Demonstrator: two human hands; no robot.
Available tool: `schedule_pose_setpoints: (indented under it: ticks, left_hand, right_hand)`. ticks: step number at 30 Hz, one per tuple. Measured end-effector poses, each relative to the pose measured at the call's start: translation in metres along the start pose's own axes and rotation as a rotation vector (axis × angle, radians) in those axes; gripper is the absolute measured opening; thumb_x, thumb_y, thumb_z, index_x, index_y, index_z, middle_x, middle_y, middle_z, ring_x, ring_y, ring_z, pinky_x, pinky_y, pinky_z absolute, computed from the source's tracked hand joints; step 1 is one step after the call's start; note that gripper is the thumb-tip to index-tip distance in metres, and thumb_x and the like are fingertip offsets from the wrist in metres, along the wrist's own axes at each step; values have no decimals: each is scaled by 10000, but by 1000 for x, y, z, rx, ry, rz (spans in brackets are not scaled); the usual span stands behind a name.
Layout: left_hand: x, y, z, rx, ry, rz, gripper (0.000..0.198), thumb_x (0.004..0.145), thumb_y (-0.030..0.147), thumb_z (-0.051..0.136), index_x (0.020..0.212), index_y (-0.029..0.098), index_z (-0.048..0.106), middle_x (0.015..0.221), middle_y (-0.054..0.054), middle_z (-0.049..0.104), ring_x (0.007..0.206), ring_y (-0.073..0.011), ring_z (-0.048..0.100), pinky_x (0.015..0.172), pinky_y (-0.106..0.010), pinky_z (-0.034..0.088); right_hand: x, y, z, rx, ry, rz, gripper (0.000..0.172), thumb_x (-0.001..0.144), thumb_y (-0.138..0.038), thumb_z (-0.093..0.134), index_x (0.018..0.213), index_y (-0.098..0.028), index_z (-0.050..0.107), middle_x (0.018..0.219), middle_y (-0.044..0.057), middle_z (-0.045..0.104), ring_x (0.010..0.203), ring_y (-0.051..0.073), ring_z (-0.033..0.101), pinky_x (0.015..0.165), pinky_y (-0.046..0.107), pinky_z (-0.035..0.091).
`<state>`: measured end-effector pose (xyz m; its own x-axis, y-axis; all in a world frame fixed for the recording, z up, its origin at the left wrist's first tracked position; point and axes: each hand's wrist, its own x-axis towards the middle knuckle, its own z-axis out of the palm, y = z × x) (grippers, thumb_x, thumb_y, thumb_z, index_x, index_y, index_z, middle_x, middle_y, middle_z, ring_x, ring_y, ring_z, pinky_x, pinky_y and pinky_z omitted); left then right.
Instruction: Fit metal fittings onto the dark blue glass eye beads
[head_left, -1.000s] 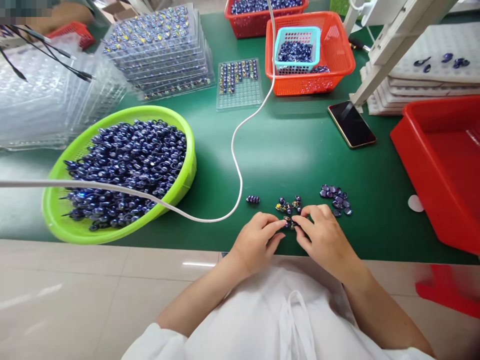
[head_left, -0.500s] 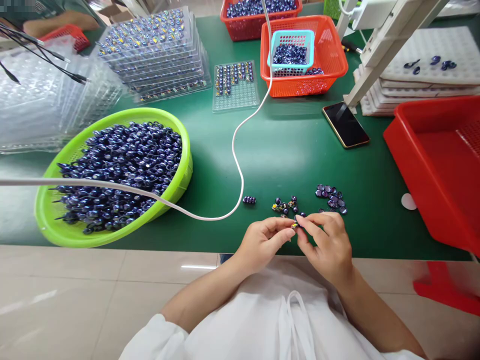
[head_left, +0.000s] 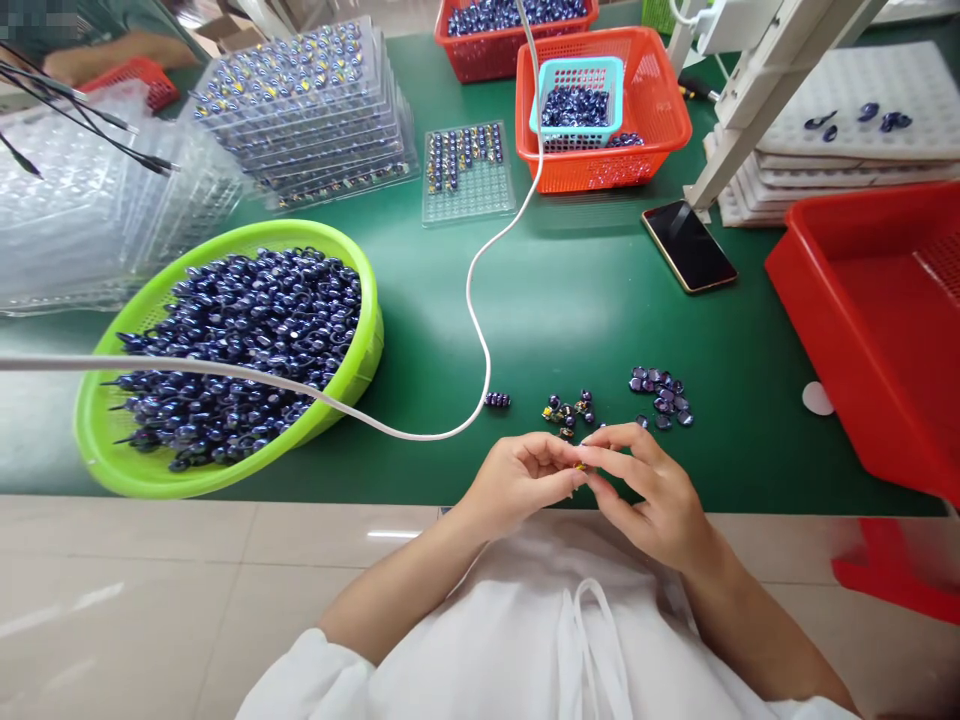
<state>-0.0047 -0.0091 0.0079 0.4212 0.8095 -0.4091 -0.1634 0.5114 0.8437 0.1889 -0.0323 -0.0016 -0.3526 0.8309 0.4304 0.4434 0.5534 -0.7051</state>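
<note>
At the table's front edge my left hand (head_left: 521,480) and my right hand (head_left: 649,490) meet fingertip to fingertip. Between them is a tiny dark part with a yellow spot (head_left: 580,466), mostly covered by the fingers. Both hands are closed in a pinch on it. Just beyond lies a loose cluster of shiny dark-blue and gold parts (head_left: 568,410). Flat dark-blue pieces (head_left: 664,392) are spread past my right hand. A short row of dark beads (head_left: 497,399) rests to the left, beside a white cable (head_left: 480,340).
A green basket (head_left: 371,330) full of dark-blue parts stands left. Behind are stacked clear trays (head_left: 405,140), a partly filled tray (head_left: 469,205), and an orange basket (head_left: 660,100) holding a blue one (head_left: 616,95). A phone (head_left: 690,247) and red bin (head_left: 840,350) are right.
My hands have drawn closer together, the right one shifting slightly left. The small part has moved a little left and down and is now more covered by the fingers.
</note>
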Motion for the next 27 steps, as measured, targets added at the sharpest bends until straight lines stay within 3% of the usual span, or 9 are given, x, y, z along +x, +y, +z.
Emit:
schedule_pose_setpoints:
  ticks: [4, 6, 11, 15, 18, 21, 27]
  left_hand:
    - [0, 0, -5, 64, -17, 60, 319, 713, 375, 865, 872, 128, 740, 807, -61, 749, 722, -148, 689, 698, -279, 569]
    - [-1, 0, -8, 199, -29, 161, 296, 753, 371, 838, 904, 131, 754, 844, -82, 748, 734, -160, 690, 710, -299, 580]
    - [-5, 5, -11, 714, -96, 642, 146, 854, 237, 751, 972, 150, 743, 878, -95, 737, 717, -146, 678, 647, -256, 563]
    - [-8, 12, -8, 1006, -117, 894, 127, 925, 197, 649, 1045, 169, 676, 898, -94, 734, 765, -165, 670, 673, -286, 569]
    - [-7, 15, -7, 1186, -56, 987, 122, 952, 186, 599, 1065, 172, 641, 871, -83, 720, 732, -167, 641, 635, -291, 551]
    - [-4, 15, -7, 1259, -18, 1051, 96, 948, 196, 613, 1037, 162, 616, 829, -68, 704, 712, -167, 619, 619, -288, 540]
    - [1, 6, -10, 1249, 9, 1062, 27, 965, 200, 565, 954, 183, 583, 777, -48, 674, 689, -166, 606, 608, -286, 524]
  right_hand:
    - [-2, 4, -3, 3, -3, 30, 285, 907, -101, 612, 1137, -268, 594, 1135, 74, 642, 1052, 221, 645, 882, 410, 569]
    - [-3, 4, -4, 50, -22, 73, 231, 920, -128, 599, 1108, -262, 590, 1163, 77, 658, 1081, 224, 652, 911, 413, 569]
    - [-6, 4, -7, 170, -60, 185, 319, 952, -210, 581, 1264, -268, 560, 1259, 87, 660, 1194, 230, 625, 1002, 411, 542]
    - [-2, 2, -8, 192, -155, 189, 323, 959, -262, 584, 1282, -260, 576, 1221, 78, 692, 1144, 228, 650, 978, 395, 553]
    - [2, -1, -6, 190, -155, 238, 171, 965, -236, 573, 1124, -253, 634, 1034, 44, 723, 966, 194, 678, 859, 343, 574]
    - [2, -6, -1, 168, -75, 262, 101, 952, -191, 573, 1007, -244, 640, 950, 36, 690, 897, 181, 661, 794, 322, 565]
    - [-3, -6, 9, 65, 53, 182, 157, 906, -144, 585, 1015, -247, 632, 1114, 78, 647, 1056, 217, 649, 906, 395, 565]
